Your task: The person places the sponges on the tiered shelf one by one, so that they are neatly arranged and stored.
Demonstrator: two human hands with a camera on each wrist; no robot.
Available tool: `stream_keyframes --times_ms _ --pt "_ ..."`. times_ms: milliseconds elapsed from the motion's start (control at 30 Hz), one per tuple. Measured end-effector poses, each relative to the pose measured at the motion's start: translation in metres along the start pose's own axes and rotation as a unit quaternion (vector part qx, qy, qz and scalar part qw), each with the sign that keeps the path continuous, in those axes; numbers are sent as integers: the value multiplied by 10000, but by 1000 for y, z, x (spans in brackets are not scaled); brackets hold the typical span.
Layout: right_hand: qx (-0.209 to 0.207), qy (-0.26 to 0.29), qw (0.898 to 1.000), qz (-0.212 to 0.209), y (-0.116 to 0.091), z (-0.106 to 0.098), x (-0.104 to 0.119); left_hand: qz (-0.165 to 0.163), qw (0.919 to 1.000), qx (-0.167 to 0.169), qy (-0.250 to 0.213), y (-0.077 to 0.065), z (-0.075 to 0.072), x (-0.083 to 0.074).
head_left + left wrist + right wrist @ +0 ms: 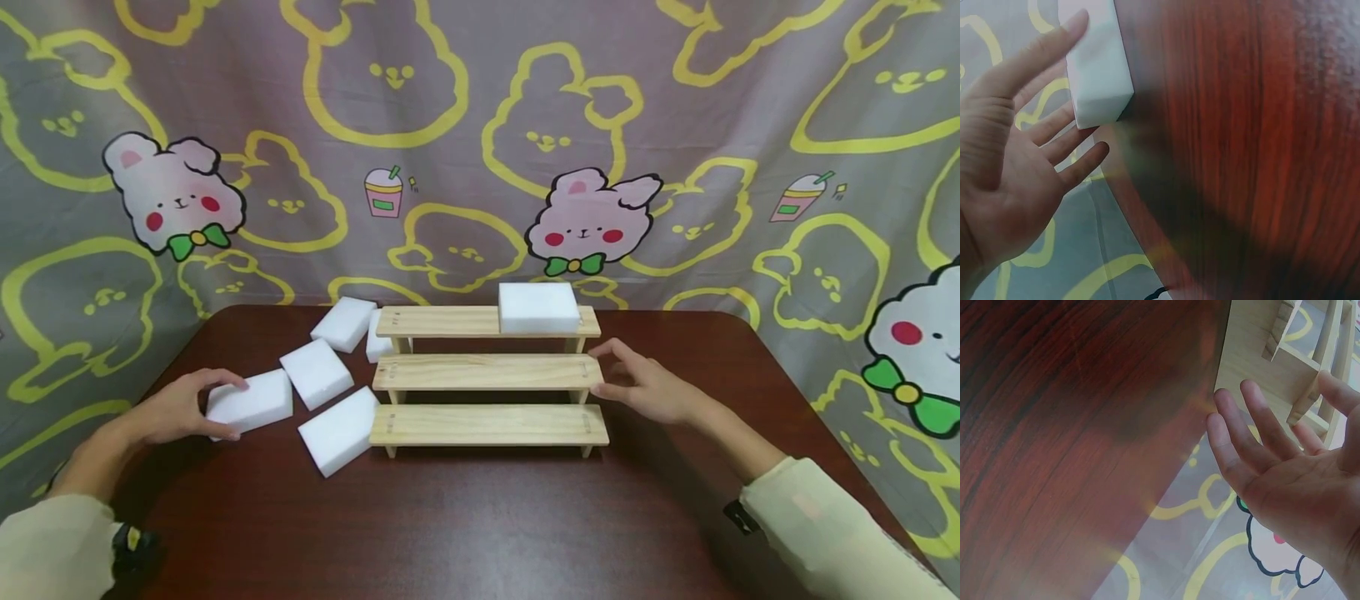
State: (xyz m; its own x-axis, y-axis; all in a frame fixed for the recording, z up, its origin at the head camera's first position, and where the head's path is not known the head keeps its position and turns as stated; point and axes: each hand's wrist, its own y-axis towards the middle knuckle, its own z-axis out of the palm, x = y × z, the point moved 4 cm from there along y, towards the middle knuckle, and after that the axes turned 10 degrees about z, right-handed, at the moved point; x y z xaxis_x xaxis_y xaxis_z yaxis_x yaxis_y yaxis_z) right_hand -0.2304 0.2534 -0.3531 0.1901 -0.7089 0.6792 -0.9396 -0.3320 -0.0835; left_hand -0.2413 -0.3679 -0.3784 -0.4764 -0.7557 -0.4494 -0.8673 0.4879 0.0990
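On the left of the table, my left hand [176,406] grips a white foam block [255,400] between thumb and fingers. In the left wrist view the thumb lies over one face of that block [1100,69], and some fingers pass behind it. A three-step wooden display rack [487,427] stands in the middle. My right hand [656,387] is at its right side, thumb and index finger on either side of the middle step's end. The remaining fingers of the right hand [1297,481] stretch out loosely in the right wrist view. Another foam block [538,308] lies on the top step, toward its right end.
Several more white blocks lie between my left hand and the rack, including a near block [341,431], a middle block [317,373] and a far block [345,323]. One block [378,337] is partly hidden behind the rack. A patterned curtain [450,167] hangs behind the brown table [487,525].
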Motion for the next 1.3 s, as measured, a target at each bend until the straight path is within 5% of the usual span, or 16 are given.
stream_keyframes --times_ms 367,733,1000,1300 --pt "15 -48 10000 11 1 0 1 240 9994 -103 206 -1 -6 -1" --pt "-29 -52 10000 33 1 0 1 478 9980 -343 -228 -9 -21 -8" --pt "-28 -18 10000 40 0 0 1 128 9985 -475 -219 -4 -29 -19" --pt "-40 -36 10000 43 1 1 0 164 9983 -566 22 10 -33 -38"
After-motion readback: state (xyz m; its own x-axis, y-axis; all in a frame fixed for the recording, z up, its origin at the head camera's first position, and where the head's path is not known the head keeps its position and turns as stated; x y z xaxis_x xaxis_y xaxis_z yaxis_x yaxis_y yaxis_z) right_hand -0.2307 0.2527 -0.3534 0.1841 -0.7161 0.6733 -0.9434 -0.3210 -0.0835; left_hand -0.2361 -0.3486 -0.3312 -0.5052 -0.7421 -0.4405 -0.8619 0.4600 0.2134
